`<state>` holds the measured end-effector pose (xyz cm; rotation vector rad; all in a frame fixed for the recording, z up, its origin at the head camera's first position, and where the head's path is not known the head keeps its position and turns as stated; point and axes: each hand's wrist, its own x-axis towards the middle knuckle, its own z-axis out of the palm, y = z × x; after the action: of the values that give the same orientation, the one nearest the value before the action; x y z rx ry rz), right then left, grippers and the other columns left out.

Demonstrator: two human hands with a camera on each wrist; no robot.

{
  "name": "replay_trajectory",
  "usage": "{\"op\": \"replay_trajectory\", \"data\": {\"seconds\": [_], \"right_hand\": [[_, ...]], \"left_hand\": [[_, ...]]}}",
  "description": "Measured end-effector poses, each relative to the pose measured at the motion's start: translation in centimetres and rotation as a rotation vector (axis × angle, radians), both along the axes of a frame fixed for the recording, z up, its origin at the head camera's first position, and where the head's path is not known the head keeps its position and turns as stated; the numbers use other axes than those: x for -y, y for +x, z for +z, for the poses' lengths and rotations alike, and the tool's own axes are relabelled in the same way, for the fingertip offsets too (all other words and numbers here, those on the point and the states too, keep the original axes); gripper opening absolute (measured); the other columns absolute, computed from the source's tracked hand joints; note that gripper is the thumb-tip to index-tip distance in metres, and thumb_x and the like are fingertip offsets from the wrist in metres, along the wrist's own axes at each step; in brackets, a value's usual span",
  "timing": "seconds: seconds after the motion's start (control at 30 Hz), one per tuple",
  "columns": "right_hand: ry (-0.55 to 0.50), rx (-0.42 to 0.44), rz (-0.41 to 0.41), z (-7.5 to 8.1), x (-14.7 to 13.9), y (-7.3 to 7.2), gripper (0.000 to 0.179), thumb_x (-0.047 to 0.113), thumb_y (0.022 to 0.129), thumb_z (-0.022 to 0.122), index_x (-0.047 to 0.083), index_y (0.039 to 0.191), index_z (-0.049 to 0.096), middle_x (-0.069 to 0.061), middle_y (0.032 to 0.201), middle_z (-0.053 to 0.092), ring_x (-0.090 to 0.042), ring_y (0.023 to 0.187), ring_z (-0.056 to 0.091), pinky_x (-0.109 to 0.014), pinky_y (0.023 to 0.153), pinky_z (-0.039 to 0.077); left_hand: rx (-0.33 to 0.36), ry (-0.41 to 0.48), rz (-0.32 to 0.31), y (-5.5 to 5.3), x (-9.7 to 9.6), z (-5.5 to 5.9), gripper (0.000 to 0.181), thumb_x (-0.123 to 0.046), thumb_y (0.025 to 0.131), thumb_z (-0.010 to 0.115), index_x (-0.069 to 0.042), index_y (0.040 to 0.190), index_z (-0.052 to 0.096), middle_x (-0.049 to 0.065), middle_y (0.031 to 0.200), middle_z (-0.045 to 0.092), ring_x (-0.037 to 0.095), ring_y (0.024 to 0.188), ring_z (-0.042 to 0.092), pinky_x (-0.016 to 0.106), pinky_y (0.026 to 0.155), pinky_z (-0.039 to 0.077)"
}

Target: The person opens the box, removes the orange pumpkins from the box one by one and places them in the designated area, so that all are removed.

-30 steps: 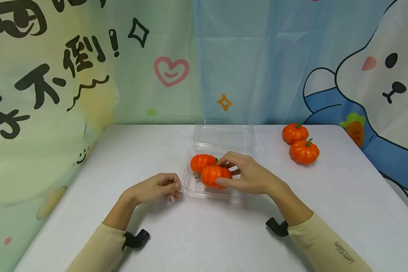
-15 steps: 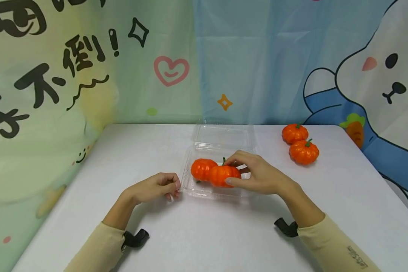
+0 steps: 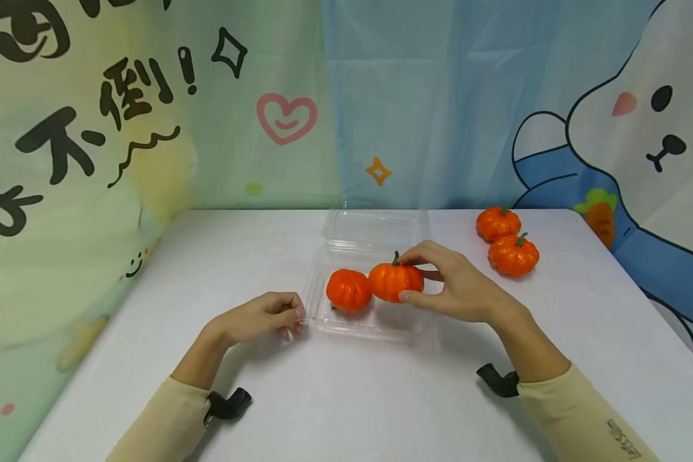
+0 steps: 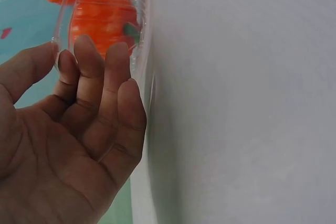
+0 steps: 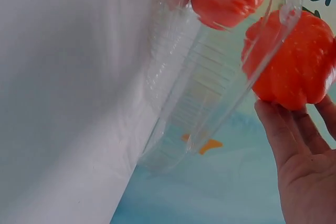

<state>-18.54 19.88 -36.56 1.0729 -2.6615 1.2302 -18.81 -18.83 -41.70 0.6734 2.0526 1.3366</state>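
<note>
An orange toy pumpkin with a green stem is gripped between the thumb and fingers of my right hand. It is over the right half of a clear plastic clamshell box, raised to about rim height in the right wrist view. A second pumpkin lies inside the box on the left, tipped with its stem low. My left hand pinches the box's left rim with thumb and index finger; the other fingers lie along the wall in the left wrist view.
Two more orange pumpkins, a rear one and a front one, sit close together at the table's back right. The box's lid lies folded back toward the far edge of the white table. A printed curtain hangs behind.
My right hand has drawn its pumpkin rightward and up, away from the other one. The pumpkin left in the box has rolled, its stem now lower. My left hand stays at the rim.
</note>
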Motion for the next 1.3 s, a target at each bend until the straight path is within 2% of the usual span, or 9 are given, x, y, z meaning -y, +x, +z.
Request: {"op": "replay_trajectory", "data": {"seconds": [0.37,0.6,0.67,0.83,0.9,1.17,1.3], "right_hand": [[-0.049,-0.12,-0.088,-0.3,-1.8,0.0,0.044,0.015,0.086,0.084,0.016,0.126,0.065,0.001,0.127,0.063,-0.015,0.118,0.061,-0.04,0.098,0.055],[-0.1,-0.139,-0.172,-0.7,-2.9,-0.1,0.047,0.007,0.086,0.083,0.012,0.129,0.066,0.0,0.127,0.063,-0.008,0.117,0.058,-0.018,0.099,0.048],[-0.108,-0.129,-0.202,-0.8,-3.3,-0.1,0.048,0.007,0.087,0.082,0.012,0.131,0.065,-0.001,0.129,0.062,-0.006,0.118,0.056,-0.02,0.1,0.049],[-0.105,-0.092,-0.278,-1.0,-4.1,0.2,0.051,0.009,0.089,0.08,0.013,0.136,0.063,-0.003,0.135,0.059,-0.009,0.122,0.055,-0.044,0.091,0.057],[-0.101,-0.096,-0.296,-1.1,-4.4,0.3,0.052,0.008,0.088,0.081,0.013,0.137,0.062,-0.004,0.136,0.058,-0.012,0.122,0.055,-0.049,0.089,0.057],[-0.087,-0.164,-0.361,-1.3,-5.5,0.6,0.054,0.008,0.083,0.086,0.016,0.132,0.066,-0.003,0.134,0.06,-0.008,0.119,0.055,-0.046,0.088,0.056],[-0.052,-0.197,-0.378,-1.4,-6.5,0.8,0.054,0.01,0.081,0.088,0.016,0.13,0.067,-0.002,0.131,0.06,-0.013,0.119,0.056,-0.033,0.089,0.056]], "left_hand": [[-0.006,-0.004,-0.003,-0.1,-0.2,0.1,0.016,-0.014,0.105,0.053,0.001,0.1,0.058,0.02,0.094,0.065,0.029,0.09,0.063,0.032,0.079,0.057],[0.0,0.003,-0.007,-0.1,-0.3,0.1,0.017,-0.014,0.105,0.052,0.002,0.101,0.057,0.022,0.095,0.065,0.029,0.09,0.063,0.031,0.078,0.057],[-0.003,0.003,-0.008,-0.1,-0.2,0.1,0.017,-0.014,0.105,0.052,0.002,0.1,0.058,0.022,0.095,0.065,0.029,0.09,0.063,0.031,0.078,0.057],[0.004,0.002,-0.004,0.0,-0.3,0.1,0.017,-0.013,0.105,0.052,0.002,0.101,0.057,0.022,0.095,0.065,0.029,0.089,0.062,0.031,0.078,0.057],[0.005,0.001,-0.003,0.0,-0.3,0.1,0.017,-0.013,0.105,0.053,0.002,0.101,0.058,0.022,0.095,0.065,0.029,0.089,0.063,0.031,0.079,0.057],[-0.002,0.0,0.002,0.0,-0.1,0.0,0.015,-0.013,0.105,0.053,0.001,0.1,0.058,0.02,0.094,0.065,0.028,0.09,0.063,0.032,0.079,0.058],[0.005,0.006,0.001,0.0,-0.2,0.1,0.016,-0.013,0.105,0.053,0.001,0.1,0.058,0.021,0.094,0.065,0.029,0.091,0.063,0.032,0.079,0.057]]}}
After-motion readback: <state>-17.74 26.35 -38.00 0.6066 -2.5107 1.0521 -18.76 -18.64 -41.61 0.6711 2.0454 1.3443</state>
